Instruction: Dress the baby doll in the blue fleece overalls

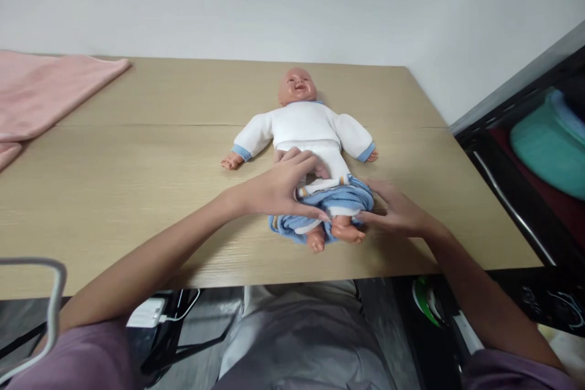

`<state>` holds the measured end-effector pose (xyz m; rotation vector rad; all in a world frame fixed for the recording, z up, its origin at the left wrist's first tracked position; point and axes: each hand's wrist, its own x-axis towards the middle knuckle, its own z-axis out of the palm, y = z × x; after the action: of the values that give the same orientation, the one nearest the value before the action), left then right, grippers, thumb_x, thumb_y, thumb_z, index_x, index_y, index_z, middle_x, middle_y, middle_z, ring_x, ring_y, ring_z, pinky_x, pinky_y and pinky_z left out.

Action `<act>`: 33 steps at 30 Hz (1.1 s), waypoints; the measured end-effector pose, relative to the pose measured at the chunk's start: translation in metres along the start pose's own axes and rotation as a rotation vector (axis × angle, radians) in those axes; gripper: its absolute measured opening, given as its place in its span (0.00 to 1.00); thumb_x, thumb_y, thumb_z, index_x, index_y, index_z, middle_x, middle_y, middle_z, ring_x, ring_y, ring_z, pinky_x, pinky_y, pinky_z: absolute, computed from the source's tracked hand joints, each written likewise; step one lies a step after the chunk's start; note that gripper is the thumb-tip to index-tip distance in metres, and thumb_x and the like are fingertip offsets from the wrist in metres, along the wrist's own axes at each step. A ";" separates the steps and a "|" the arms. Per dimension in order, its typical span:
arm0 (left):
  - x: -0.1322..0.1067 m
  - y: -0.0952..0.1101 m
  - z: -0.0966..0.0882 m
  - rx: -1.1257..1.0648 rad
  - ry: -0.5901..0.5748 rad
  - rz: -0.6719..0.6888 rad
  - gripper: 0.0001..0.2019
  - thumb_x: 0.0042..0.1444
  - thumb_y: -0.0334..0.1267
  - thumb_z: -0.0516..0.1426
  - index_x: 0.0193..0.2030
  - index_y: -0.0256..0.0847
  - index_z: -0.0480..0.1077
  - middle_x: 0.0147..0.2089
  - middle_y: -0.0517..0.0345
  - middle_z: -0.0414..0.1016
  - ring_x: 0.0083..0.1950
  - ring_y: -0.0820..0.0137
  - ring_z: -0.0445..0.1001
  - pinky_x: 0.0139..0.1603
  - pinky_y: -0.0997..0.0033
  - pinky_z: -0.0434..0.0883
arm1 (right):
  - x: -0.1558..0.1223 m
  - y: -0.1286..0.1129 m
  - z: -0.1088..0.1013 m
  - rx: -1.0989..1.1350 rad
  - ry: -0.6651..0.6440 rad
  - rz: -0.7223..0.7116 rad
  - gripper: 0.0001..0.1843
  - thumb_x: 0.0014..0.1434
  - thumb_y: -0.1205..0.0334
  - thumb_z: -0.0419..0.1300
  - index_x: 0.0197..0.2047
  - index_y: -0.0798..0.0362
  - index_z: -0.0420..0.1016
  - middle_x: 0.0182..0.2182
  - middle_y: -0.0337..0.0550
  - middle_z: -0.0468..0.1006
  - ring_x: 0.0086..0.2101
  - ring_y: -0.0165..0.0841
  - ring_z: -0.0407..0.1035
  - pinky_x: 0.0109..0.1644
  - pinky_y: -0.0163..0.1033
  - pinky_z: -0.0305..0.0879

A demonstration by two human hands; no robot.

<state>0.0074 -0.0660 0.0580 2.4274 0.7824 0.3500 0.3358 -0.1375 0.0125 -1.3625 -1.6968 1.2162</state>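
A baby doll [304,125] in white top and white leggings lies on its back on the wooden table [137,170], head toward the wall. Blue trousers [340,200] are bunched around its lower legs, bare feet sticking out toward me. My left hand [278,186] rests on the doll's hip, fingers curled onto the waistband of the blue trousers. My right hand [395,213] grips the other side of the blue fabric beside the doll's foot.
A pink cloth [41,94] lies at the table's far left. A dark shelf unit [525,183] with a teal item [553,146] stands to the right. A white charger [146,314] and cable sit below the table edge.
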 end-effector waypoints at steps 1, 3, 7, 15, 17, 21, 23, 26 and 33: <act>-0.003 -0.010 0.003 -0.003 0.052 0.012 0.30 0.68 0.69 0.64 0.59 0.45 0.75 0.61 0.46 0.79 0.63 0.48 0.70 0.72 0.43 0.64 | 0.005 0.002 -0.005 0.002 -0.020 -0.011 0.29 0.50 0.48 0.88 0.52 0.47 0.91 0.48 0.45 0.89 0.53 0.55 0.81 0.67 0.57 0.78; -0.007 -0.031 0.015 -0.031 0.161 0.063 0.28 0.71 0.70 0.62 0.55 0.44 0.76 0.63 0.44 0.77 0.64 0.47 0.69 0.74 0.41 0.63 | 0.016 0.006 -0.013 0.023 -0.143 -0.058 0.25 0.58 0.42 0.84 0.51 0.46 0.89 0.45 0.43 0.86 0.48 0.48 0.78 0.58 0.51 0.79; -0.014 -0.063 0.043 -0.136 0.215 0.251 0.23 0.71 0.63 0.64 0.53 0.44 0.79 0.66 0.42 0.79 0.67 0.45 0.73 0.73 0.37 0.64 | 0.043 0.010 -0.019 0.082 -0.292 -0.105 0.22 0.70 0.35 0.74 0.47 0.45 0.84 0.39 0.41 0.77 0.39 0.40 0.71 0.43 0.43 0.71; -0.018 -0.061 0.051 -0.282 0.514 0.271 0.06 0.76 0.42 0.65 0.53 0.45 0.77 0.54 0.50 0.85 0.54 0.60 0.82 0.57 0.55 0.77 | 0.075 0.021 0.012 0.123 0.012 -0.207 0.24 0.70 0.31 0.74 0.48 0.43 0.82 0.37 0.38 0.76 0.38 0.38 0.69 0.46 0.43 0.69; -0.021 -0.058 0.054 -0.204 0.614 0.244 0.05 0.75 0.40 0.67 0.49 0.45 0.77 0.52 0.51 0.85 0.53 0.61 0.82 0.57 0.56 0.76 | 0.073 0.029 0.016 0.106 0.039 -0.193 0.22 0.73 0.34 0.72 0.51 0.43 0.82 0.39 0.38 0.77 0.40 0.38 0.70 0.47 0.44 0.69; -0.024 -0.061 0.061 -0.051 0.684 0.155 0.07 0.75 0.42 0.66 0.46 0.45 0.76 0.55 0.50 0.86 0.58 0.56 0.80 0.67 0.47 0.71 | 0.064 0.034 0.022 0.080 0.137 -0.243 0.20 0.73 0.35 0.72 0.51 0.43 0.82 0.48 0.42 0.81 0.47 0.41 0.75 0.54 0.46 0.71; -0.023 -0.066 0.064 -0.095 0.649 0.137 0.06 0.77 0.43 0.64 0.47 0.45 0.74 0.56 0.50 0.86 0.58 0.57 0.81 0.66 0.49 0.71 | 0.063 0.031 0.025 0.086 0.180 -0.255 0.22 0.72 0.33 0.72 0.51 0.43 0.82 0.51 0.45 0.83 0.51 0.44 0.77 0.58 0.48 0.73; -0.016 -0.077 0.065 -0.206 0.690 0.088 0.06 0.78 0.44 0.61 0.53 0.45 0.73 0.52 0.51 0.85 0.52 0.58 0.81 0.57 0.56 0.75 | 0.072 0.028 0.033 0.129 0.187 -0.202 0.27 0.69 0.29 0.73 0.51 0.43 0.80 0.45 0.43 0.84 0.45 0.43 0.77 0.52 0.47 0.74; -0.009 -0.080 0.067 -0.276 0.779 -0.131 0.14 0.79 0.54 0.59 0.50 0.46 0.70 0.50 0.51 0.78 0.53 0.57 0.76 0.60 0.53 0.75 | 0.101 0.039 0.051 0.259 0.236 -0.183 0.28 0.66 0.27 0.73 0.49 0.41 0.76 0.42 0.39 0.80 0.44 0.42 0.75 0.52 0.46 0.76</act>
<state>-0.0096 -0.0467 -0.0429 1.9397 1.1091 1.2983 0.2790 -0.0527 -0.0497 -1.1199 -1.4113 1.0817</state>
